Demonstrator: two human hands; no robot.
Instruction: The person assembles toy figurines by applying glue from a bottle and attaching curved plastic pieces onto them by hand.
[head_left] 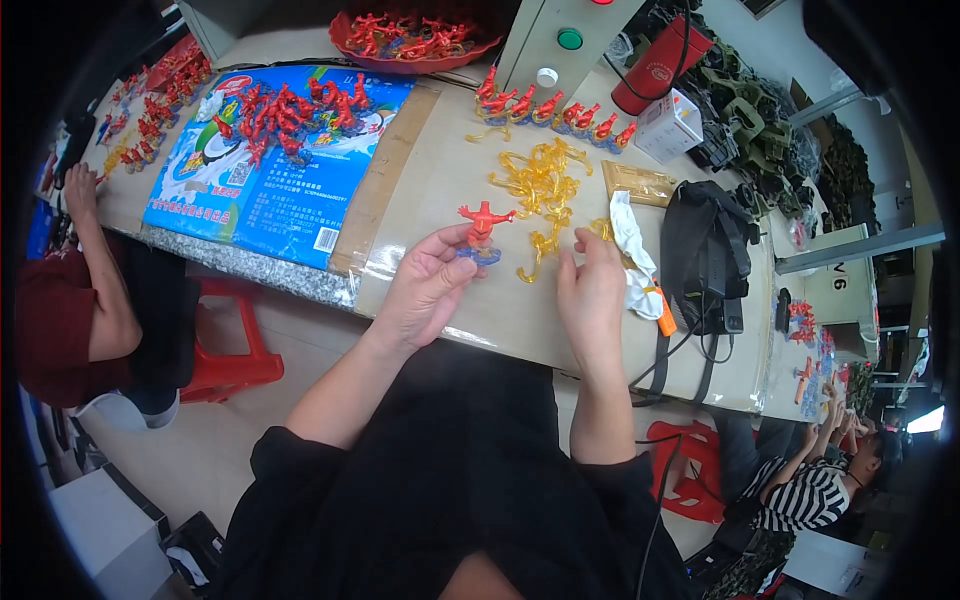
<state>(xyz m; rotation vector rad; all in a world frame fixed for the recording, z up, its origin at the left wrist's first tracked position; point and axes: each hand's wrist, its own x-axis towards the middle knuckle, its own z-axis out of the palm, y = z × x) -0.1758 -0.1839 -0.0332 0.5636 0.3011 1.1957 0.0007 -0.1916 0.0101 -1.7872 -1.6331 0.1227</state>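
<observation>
My left hand [432, 285] is closed round the base of a small red figurine [484, 224]. Upright in the fingers, the figurine has its arms spread and a translucent blue base [478, 256]. To the right is my right hand [592, 290], with its fingers partly curled and thumb apart from them. A translucent yellow piece [602, 229] shows just beyond its fingertips; whether they touch it is unclear. Past both hands lies a heap of curled translucent yellow pieces [545, 175], with a few more strung toward me.
Behind the heap, several red figurines [545, 108] stand in a row. More figurines [275, 120] lie on blue printed cardboard [270, 215] at left. A red basket [415, 64] sits behind. White tissue [630, 240], an orange-handled tool [666, 315] and a black bag [705, 250] lie right. People work at both sides.
</observation>
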